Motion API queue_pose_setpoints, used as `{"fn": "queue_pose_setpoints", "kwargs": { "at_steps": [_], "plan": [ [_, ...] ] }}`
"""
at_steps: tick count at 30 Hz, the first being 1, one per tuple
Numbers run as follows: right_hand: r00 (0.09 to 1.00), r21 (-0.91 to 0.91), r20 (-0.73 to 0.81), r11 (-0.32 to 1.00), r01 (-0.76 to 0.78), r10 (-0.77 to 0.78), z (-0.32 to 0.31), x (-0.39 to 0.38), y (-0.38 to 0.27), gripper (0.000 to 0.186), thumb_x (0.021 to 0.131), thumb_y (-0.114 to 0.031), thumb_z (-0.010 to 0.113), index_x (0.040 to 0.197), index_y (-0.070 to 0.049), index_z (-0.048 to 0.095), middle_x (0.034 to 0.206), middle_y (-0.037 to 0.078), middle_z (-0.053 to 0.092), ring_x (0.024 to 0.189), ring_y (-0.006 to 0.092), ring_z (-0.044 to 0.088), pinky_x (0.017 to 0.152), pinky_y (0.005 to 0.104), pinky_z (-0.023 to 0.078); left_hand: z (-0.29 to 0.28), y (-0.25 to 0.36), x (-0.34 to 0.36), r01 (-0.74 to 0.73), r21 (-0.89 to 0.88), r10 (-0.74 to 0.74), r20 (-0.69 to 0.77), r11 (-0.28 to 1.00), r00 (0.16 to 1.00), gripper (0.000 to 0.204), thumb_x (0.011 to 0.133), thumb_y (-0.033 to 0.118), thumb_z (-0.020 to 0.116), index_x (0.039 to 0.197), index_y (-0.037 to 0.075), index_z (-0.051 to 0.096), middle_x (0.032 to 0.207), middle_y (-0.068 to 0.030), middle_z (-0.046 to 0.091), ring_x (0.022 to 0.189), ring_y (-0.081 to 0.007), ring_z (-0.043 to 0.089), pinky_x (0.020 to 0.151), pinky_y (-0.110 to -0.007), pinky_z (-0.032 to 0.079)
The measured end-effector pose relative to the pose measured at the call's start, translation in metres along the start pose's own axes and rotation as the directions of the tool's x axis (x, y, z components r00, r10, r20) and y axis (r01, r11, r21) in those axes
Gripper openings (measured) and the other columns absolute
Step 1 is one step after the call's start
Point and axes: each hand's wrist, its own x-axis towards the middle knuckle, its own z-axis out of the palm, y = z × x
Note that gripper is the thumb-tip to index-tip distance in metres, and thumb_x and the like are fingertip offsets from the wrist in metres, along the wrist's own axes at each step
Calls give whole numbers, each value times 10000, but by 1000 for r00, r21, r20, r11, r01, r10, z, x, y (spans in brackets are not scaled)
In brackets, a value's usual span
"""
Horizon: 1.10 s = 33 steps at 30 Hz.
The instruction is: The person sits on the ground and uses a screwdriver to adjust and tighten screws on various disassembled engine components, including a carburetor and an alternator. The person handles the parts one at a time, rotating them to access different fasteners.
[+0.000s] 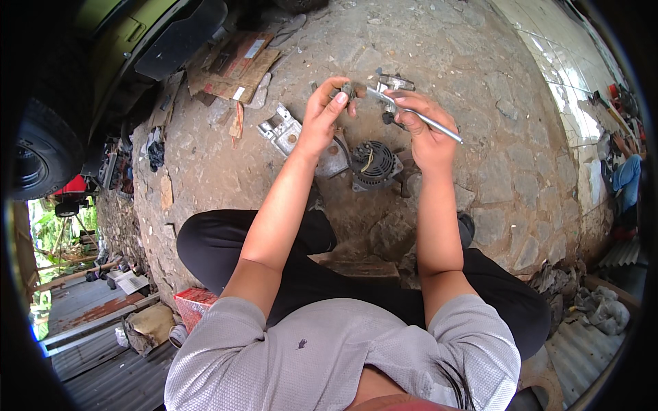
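Out in front of me, my left hand (325,109) pinches a small dark metal part (348,89) between thumb and fingers. My right hand (428,127) grips the silver handle of a slim brush (439,126). The brush's brownish tip points left, close against the small part; whether it touches I cannot tell. Below and between my hands, a round, dark, slotted alternator (373,164) rests on the ground. Left of it lies a silvery cast metal housing (282,131). Partly hidden behind my right hand is another light metal piece (396,83).
Flattened cardboard (236,72) lies on the stone floor (500,151) at the far left, near a vehicle's wheel (41,161). A red box (194,305) stands by my left side. At the right edge, another person's leg (627,178) shows near a tiled strip (548,61).
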Motion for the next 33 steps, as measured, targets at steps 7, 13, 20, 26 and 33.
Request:
{"fn": "queue_pose_setpoints", "kwargs": {
  "at_steps": [7,13,20,26,33],
  "plan": [
    [984,-103,76,980,171,-163,-2,4,0,190,930,-139,770,1058,2,769,1093,154,796,1018,277,759,887,374,574,0,1,-1,30,21,-29,-36,999,999,419,1042,354,630,1286,16,594,1130,-119,679,886,-172,589,853,-329,474],
    [985,-59,172,998,26,-15,-15,2,3,186,920,-152,788,1029,-2,774,1063,142,802,995,270,762,888,367,572,-3,-1,0,7,11,-6,-24,1000,1000,363,1059,303,633,1255,0,596,1127,-90,687,891,-135,585,828,-306,488],
    [988,-46,127,995,94,-87,-11,2,6,213,916,-164,793,1046,3,772,1092,144,798,1005,264,761,902,369,579,-3,-4,0,4,71,-3,-13,997,1000,410,1045,355,625,1259,7,601,1122,-111,686,870,-160,594,836,-325,481],
    [990,-41,97,993,107,-103,-11,2,4,239,936,-206,778,1045,7,776,1096,194,786,1011,291,762,843,359,586,-4,-4,-1,24,53,-22,-26,998,999,391,1042,333,643,1252,5,602,1106,-93,687,872,-148,593,834,-316,480],
    [974,-44,224,998,47,-36,-21,2,5,214,923,-161,776,1052,10,770,1107,169,790,1020,281,761,881,362,583,-3,-3,-1,20,69,-17,-38,997,999,386,1033,326,661,1244,7,602,1107,-96,689,875,-145,595,834,-314,483]
  ]
}}
